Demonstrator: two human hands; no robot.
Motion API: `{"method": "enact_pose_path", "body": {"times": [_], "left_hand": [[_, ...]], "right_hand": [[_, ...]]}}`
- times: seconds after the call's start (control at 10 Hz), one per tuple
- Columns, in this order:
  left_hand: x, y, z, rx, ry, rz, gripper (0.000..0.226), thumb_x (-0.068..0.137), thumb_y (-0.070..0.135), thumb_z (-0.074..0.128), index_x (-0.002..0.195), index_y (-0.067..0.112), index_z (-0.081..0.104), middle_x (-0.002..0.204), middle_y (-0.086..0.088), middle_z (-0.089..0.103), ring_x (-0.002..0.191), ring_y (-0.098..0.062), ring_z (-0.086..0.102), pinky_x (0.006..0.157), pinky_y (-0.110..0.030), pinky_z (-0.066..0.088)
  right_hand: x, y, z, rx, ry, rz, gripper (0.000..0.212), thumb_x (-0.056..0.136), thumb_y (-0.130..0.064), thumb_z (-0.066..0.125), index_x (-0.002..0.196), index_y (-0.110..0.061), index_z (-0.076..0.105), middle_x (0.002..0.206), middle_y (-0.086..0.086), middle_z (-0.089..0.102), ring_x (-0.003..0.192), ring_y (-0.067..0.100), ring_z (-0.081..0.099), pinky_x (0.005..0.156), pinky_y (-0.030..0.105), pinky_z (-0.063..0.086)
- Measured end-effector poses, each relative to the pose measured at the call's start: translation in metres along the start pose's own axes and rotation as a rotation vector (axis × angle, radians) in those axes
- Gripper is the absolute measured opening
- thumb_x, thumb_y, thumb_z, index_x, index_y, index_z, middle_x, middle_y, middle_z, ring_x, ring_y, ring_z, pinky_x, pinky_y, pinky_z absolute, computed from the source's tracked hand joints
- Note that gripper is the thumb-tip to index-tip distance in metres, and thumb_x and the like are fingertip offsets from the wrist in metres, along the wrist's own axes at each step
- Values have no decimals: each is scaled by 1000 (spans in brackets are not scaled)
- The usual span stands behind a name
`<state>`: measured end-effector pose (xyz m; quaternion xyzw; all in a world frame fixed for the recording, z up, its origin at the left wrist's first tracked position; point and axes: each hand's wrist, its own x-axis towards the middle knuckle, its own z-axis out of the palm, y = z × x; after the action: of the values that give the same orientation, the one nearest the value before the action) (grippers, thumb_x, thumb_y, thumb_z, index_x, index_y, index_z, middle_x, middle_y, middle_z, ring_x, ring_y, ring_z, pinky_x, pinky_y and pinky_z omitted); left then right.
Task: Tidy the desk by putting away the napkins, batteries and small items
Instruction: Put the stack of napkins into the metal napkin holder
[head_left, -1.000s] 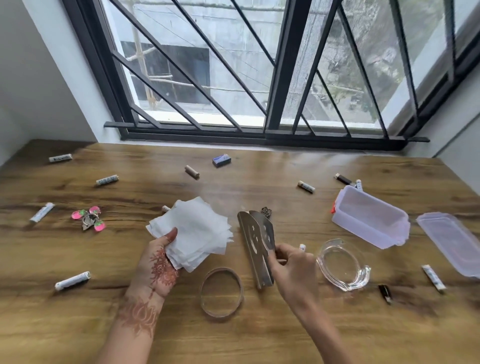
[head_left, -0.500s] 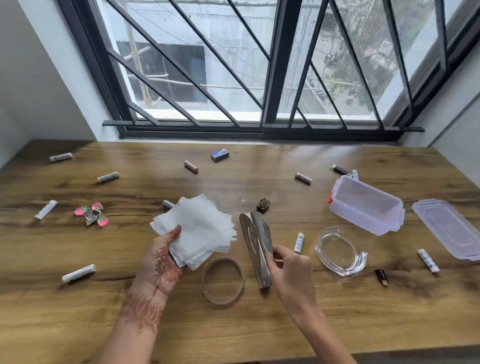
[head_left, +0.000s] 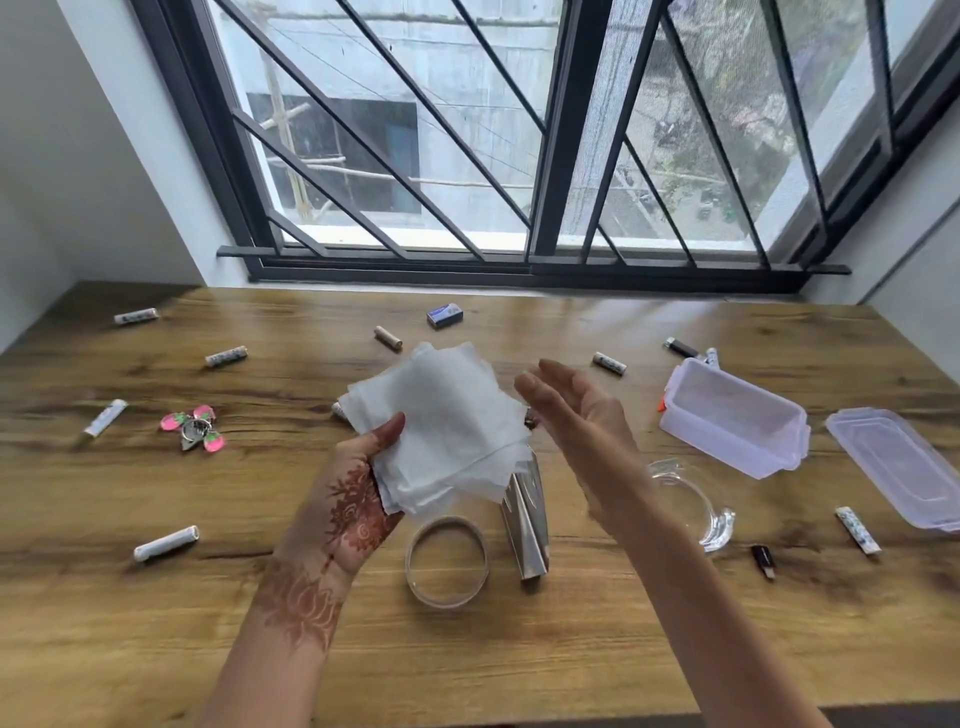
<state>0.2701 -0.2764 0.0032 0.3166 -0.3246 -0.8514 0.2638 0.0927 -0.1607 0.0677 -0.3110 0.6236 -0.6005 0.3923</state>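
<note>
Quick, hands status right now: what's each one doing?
Left hand: closed on the stack of napkins, lifted off the desk.
Right hand: open, holding nothing, raised beside the napkins.

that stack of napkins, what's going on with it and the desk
A person's left hand holds the stack of napkins above the desk. The right hand is open beside it, holding nothing. The metal napkin holder lies below. Batteries are scattered around, and the clear plastic box sits open.

Soft daylight from window (head_left: 467, 130); edges bowed; hands perhaps motion-blurred.
</note>
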Motion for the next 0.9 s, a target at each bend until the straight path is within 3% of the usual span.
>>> {"method": "enact_pose_path", "body": {"times": [0.1, 0.2, 0.4, 0.5, 0.6, 0.7, 0.8, 0.9], "left_hand": [[1, 7, 13, -1, 2, -28, 65, 58, 32, 83, 115, 9, 64, 120, -14, 64, 110, -31, 61, 102, -53, 41], [-11, 14, 48, -138, -80, 12, 28, 70, 13, 63, 95, 4, 72, 96, -12, 72, 82, -24, 71, 72, -39, 59], [-4, 19, 61, -17, -137, 2, 23, 71, 10, 55, 82, 4, 74, 80, -10, 74, 70, -22, 72, 56, -33, 59], [-3, 22, 69, 1, -200, -17, 17, 62, 15, 74, 77, 6, 76, 80, -11, 73, 68, -23, 71, 52, -31, 57], [3, 21, 69, 21, -221, -65, 62, 30, 17, 93, 88, 4, 75, 89, -14, 73, 76, -27, 71, 57, -34, 57], [8, 19, 64, 58, -212, -100, 65, 38, 17, 92, 98, 2, 71, 94, -15, 72, 81, -27, 71, 61, -35, 58], [9, 18, 61, 95, -218, -116, 55, 50, 20, 89, 99, 2, 71, 100, -15, 71, 86, -27, 70, 67, -36, 59], [9, 18, 60, 230, -190, -112, 32, 75, 16, 68, 101, -1, 69, 99, -16, 70, 85, -25, 70, 73, -36, 59]], "right_hand": [[15, -5, -5, 267, -237, 151, 71, 42, -57, 83, 97, -13, 72, 104, 5, 70, 96, 18, 66, 82, 30, 56], [15, -3, -7, 334, -330, 275, 60, 42, -48, 87, 89, -14, 76, 97, 10, 70, 86, 24, 66, 81, 37, 54], [10, 2, -15, 545, -298, 444, 78, 35, -32, 93, 105, -8, 70, 111, 15, 67, 97, 30, 66, 72, 42, 57], [8, 8, -16, 605, -309, 507, 99, 31, -33, 95, 121, -8, 60, 122, 14, 61, 109, 32, 61, 87, 47, 52], [7, 7, -20, 627, -375, 479, 68, 37, -24, 93, 100, -8, 71, 105, 13, 68, 93, 29, 67, 77, 42, 57], [10, 7, -29, 539, -308, 441, 30, 57, -9, 78, 86, -4, 72, 86, 12, 72, 73, 23, 70, 60, 32, 58], [14, 12, -38, 434, -197, 361, 35, 65, 0, 70, 99, 4, 66, 90, 15, 71, 75, 24, 70, 61, 31, 58], [12, 19, -42, 293, -43, 248, 48, 60, -4, 77, 106, 4, 65, 99, 19, 70, 87, 30, 69, 66, 31, 58]]}}
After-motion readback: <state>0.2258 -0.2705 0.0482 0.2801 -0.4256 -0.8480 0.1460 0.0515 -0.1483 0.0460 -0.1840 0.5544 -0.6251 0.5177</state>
